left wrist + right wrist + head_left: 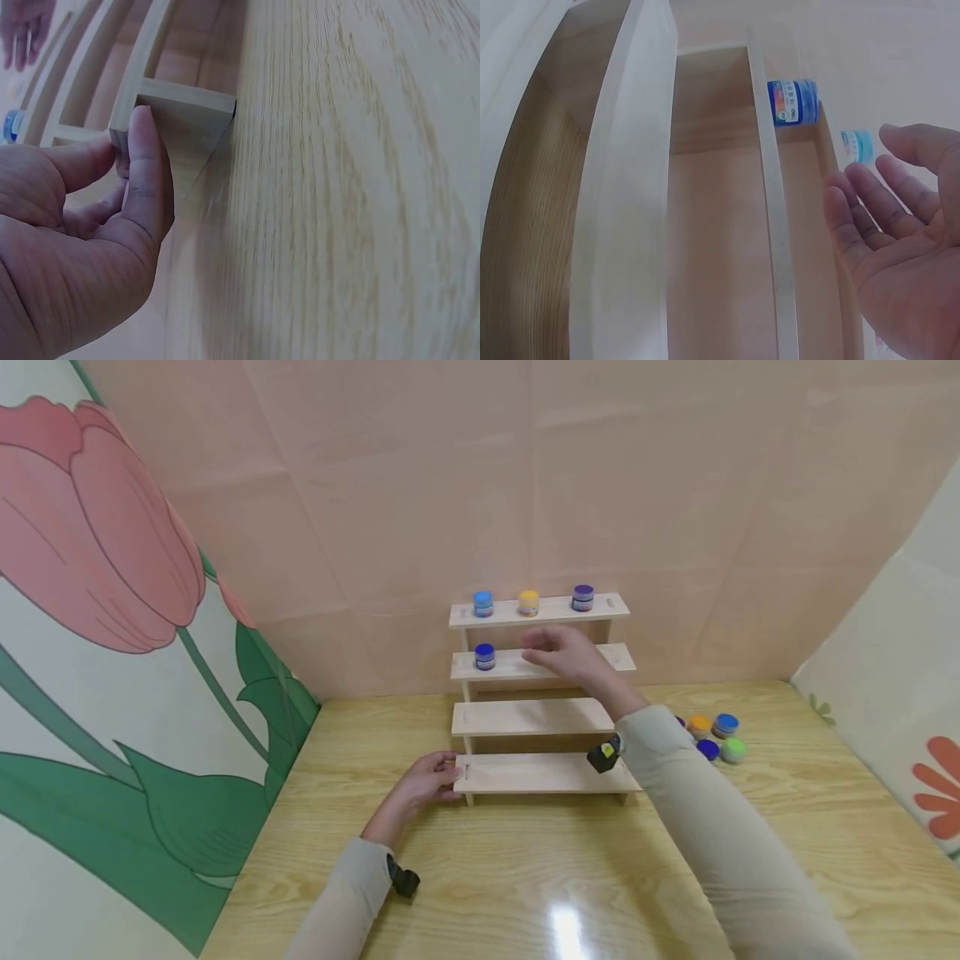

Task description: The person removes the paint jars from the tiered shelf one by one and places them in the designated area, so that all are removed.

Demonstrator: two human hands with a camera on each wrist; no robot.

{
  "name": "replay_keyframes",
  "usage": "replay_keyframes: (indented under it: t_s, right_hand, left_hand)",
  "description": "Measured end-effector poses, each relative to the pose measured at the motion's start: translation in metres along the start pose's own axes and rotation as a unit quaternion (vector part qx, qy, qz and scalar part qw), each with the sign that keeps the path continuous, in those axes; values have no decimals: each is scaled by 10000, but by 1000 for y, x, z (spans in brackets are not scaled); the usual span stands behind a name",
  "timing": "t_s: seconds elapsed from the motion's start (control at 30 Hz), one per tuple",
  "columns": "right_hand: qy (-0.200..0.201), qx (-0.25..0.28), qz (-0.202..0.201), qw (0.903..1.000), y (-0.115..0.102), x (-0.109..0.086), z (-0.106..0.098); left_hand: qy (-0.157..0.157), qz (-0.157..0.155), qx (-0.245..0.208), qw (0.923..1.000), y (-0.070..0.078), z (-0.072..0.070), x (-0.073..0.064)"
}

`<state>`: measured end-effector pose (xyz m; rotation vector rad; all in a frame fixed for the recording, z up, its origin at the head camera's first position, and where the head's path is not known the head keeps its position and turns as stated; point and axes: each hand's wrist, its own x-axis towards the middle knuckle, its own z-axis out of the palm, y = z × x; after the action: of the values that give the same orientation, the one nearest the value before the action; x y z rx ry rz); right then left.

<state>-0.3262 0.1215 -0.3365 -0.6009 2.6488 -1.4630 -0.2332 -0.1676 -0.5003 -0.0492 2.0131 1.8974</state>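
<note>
A pale wooden tiered rack [551,774] stands on the table. My left hand [420,781] pinches the left end of its lowest board between thumb and fingers, as the left wrist view shows on the board's edge [120,139]. My right hand [567,656] hovers before the second board from the top, fingers loosely bent and palm bare in the right wrist view. Left of it on that board sits a dark blue jar [484,657]. The top board carries a light blue jar [483,605], a yellow jar [528,603] and a purple jar [582,599].
Right of the rack, several more jars stand grouped on the wooden table [525,877], among them an orange jar [700,726], a blue jar [725,724] and a green jar [733,749]. My right forearm partly covers this group. A pink backdrop [390,527] rises behind.
</note>
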Motion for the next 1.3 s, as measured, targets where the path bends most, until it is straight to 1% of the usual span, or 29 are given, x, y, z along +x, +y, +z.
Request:
replay_keyframes:
  t_s: [0.13,0.27,0.47,0.67,0.8,1.1,1.3]
  right_hand:
    - [-43,-11,-23,10000,-1,7,4]
    - [-84,-31,33,10000,-5,13,7]
    - [-133,1,96,9999,-9,21,14]
    - [-226,82,-30,9997,-9,30,24]
    - [-296,97,-18,9995,-9,33,31]
    - [-290,173,-41,9994,-12,36,41]
    - [-301,161,43,9994,-11,41,47]
  left_hand:
    - [-5,-8,9,10000,0,1,0]
    - [13,0,24,10000,0,2,0]
    - [62,-65,17,10000,2,1,0]
    - [34,-50,35,10000,3,1,-2]
    - [20,-51,46,10000,3,1,-2]
    - [-2,-54,38,10000,2,1,-1]
    - [-5,-45,83,10000,2,1,0]
